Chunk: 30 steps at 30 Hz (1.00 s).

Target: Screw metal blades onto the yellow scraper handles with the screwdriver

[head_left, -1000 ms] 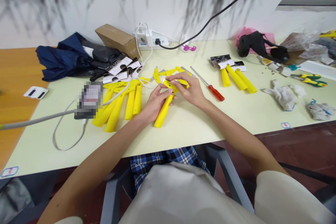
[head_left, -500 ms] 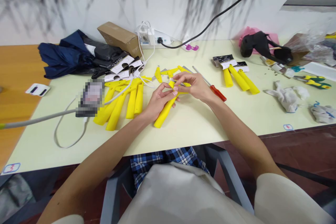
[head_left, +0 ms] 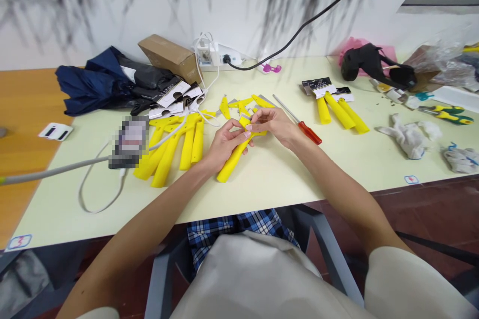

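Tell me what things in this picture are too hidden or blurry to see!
In the head view:
The middle of the yellow plastic piece: hidden by the left hand and right hand.
The pixelated device: blurred, so its details are unreadable.
The yellow item: cut off by the right edge.

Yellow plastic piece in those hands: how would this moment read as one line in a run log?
left hand: grips yellow plastic piece | right hand: touches its upper end | nearby: red-handled screwdriver

One red screwdriver (head_left: 310, 132), three yellow handles (head_left: 339, 112) right of it, two white gloves (head_left: 409, 137) farther right, one left hand (head_left: 224, 147), one right hand (head_left: 273, 124), one yellow handle (head_left: 232, 162) held left of it
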Each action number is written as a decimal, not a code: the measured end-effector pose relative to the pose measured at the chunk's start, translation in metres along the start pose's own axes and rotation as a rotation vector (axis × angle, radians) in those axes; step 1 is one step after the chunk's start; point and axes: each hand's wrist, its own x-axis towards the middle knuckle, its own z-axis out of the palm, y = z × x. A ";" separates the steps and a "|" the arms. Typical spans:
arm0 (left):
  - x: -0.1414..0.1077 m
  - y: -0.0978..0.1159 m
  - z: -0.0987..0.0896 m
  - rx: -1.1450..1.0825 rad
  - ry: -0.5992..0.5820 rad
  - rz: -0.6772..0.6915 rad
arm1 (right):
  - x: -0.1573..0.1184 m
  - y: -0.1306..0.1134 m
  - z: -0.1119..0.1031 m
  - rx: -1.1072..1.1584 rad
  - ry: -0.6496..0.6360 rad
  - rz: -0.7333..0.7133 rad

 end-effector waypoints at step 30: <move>0.010 -0.001 -0.005 -0.193 0.197 -0.065 | -0.095 -0.057 -0.116 -1.156 0.513 -0.452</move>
